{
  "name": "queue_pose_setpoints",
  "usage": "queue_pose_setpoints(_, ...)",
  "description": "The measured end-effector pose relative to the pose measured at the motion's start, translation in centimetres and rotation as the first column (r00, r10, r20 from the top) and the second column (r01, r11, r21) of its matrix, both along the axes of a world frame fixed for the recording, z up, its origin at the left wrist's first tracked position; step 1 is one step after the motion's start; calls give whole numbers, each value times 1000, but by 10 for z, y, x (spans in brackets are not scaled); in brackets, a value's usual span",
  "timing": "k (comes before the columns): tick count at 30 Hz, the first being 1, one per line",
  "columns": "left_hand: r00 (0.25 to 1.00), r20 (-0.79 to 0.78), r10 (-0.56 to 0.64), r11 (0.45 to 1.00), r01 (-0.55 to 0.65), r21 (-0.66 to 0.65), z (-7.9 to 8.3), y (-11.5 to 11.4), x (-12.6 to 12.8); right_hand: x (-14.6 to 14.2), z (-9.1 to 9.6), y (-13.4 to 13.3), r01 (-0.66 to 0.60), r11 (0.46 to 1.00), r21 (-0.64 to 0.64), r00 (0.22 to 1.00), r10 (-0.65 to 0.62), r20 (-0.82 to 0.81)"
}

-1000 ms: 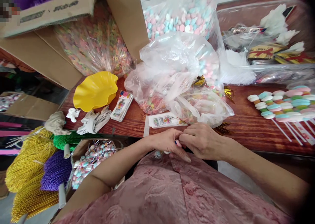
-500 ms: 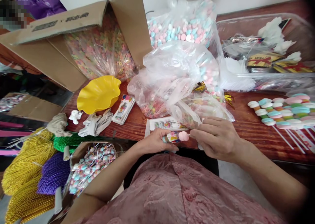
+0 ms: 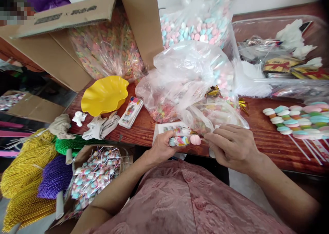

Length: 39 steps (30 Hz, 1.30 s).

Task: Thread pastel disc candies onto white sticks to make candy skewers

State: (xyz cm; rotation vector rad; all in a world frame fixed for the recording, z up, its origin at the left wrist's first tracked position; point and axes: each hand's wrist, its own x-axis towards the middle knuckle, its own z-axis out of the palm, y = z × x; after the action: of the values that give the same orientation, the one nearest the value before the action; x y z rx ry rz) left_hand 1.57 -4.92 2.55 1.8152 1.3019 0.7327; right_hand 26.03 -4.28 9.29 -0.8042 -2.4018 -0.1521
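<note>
A candy skewer (image 3: 195,140) lies level between my hands, low over the table's front edge. Its pink candies stick out of the right end of a clear printed wrapper (image 3: 180,141), which covers the rest. Around the wrapped part, the thumb and fingers of my left hand (image 3: 162,146) are closed. My right hand (image 3: 231,146) is in a pinch at the skewer's stick end, just right of the pink candies; its fingertips mostly hide the thin stick. Under the skewer, flat printed wrappers (image 3: 171,127) lie on the table (image 3: 257,134).
Finished-looking candy skewers (image 3: 298,122) are laid side by side at right. Behind my hands sit plastic bags of candy (image 3: 187,61). A clear tub (image 3: 280,83), yellow wavy dish (image 3: 104,95), wrapper stack (image 3: 131,112) and cardboard box (image 3: 146,25) surround them. Below left stands a box of wrapped skewers (image 3: 96,179).
The view has shifted slightly. My right hand has drawn a little to the right of the pink candies. My left hand has turned on the wrapper, showing more of its print.
</note>
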Motion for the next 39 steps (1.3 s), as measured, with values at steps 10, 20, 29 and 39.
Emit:
queue_pose_setpoints(10,963,-220,-154,983,172,65,4,-2,11,-23,-22,3,-77,988,-133,997,79,6)
queue_pose_setpoints(20,969,-183,-166,986,167,-12,11,5,19,-29,-31,13,-141,945,-296,990,134,-42)
queue_pose_setpoints(29,908,418,-8,817,247,-521,42,13,16,-3,-7,31,-141,936,-323,985,102,-136)
queue_pose_setpoints(39,677,647,351,868,23,-495,36,11,33,-44,-17,18,-127,972,-200,978,89,-190)
